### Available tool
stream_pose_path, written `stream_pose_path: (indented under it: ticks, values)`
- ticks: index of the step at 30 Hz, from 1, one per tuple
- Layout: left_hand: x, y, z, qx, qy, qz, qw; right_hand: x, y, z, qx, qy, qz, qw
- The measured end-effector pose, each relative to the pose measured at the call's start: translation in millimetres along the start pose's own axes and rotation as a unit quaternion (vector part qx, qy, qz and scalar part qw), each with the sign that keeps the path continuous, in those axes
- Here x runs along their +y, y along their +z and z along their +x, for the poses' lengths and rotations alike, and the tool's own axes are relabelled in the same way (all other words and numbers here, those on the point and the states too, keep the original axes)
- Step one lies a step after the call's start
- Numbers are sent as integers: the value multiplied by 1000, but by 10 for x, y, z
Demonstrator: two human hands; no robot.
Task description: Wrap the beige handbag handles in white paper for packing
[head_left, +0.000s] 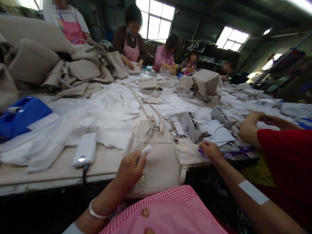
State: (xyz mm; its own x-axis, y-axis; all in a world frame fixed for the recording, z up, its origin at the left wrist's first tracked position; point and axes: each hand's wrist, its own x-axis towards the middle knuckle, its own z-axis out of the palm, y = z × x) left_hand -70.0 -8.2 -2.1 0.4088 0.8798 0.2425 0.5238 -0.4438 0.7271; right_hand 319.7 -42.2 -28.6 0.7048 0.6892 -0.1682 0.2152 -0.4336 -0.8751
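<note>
A beige backpack [159, 165] with brass zippers lies flat at the table edge in front of me, its straps stretching away from me. Over its left side is my left hand [129, 170], thumb and fingers closed on a small white piece [147, 149] that looks like paper or cloth. To the right of the bag, my right hand [211, 151] is closed around a small purple object [202, 153] mostly covered by the fingers; its kind is unclear. Just beyond that hand stands a grey tape dispenser [191, 127].
A white power bank [85, 150] with a cable and a blue tape dispenser [23, 118] are on the left. White sheets [109, 107] cover much of the table. Beige bags [83, 69] are heaped at the back left. A co-worker's red sleeve [282, 152] is close on my right; several people work opposite.
</note>
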Motion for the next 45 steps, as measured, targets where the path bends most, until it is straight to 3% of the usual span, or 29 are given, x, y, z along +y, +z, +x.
stream_pose_path:
  ticks: [3, 7, 9, 11, 18, 22, 27, 34, 39, 45]
  values:
    - [19, 46, -13, 6, 47, 38, 998, -238, 316, -539, -88, -21, 52, 995]
    - [101, 102, -62, 38, 103, 141, 984, -822, 738, -1365, -296, -69, 121, 945]
    - [149, 106, -97, 47, 124, 198, 971, -1026, 904, -1631, -341, -80, 120, 929]
    - [187, 102, -130, 47, 137, 250, 957, -1088, 1034, -1754, -342, -86, 109, 929]
    - [184, 146, -187, 54, 194, 334, 921, -883, 1191, -1718, -259, -78, 50, 961]
    - [147, 181, -209, 71, 209, 336, 916, -908, 1179, -1738, -252, -69, 49, 964]
    - [112, 173, -218, 48, 212, 316, 923, -914, 1172, -1733, -271, -64, 39, 960]
    - [163, 140, -178, 57, 146, 287, 945, -823, 1102, -1768, -238, -216, -29, 946]
    - [165, 121, -138, 49, 84, 200, 975, -786, 1167, -1785, -221, -203, -10, 954]
    - [143, 51, -106, 3, 2, -19, 1000, -795, 1316, -1740, -226, -174, 21, 958]
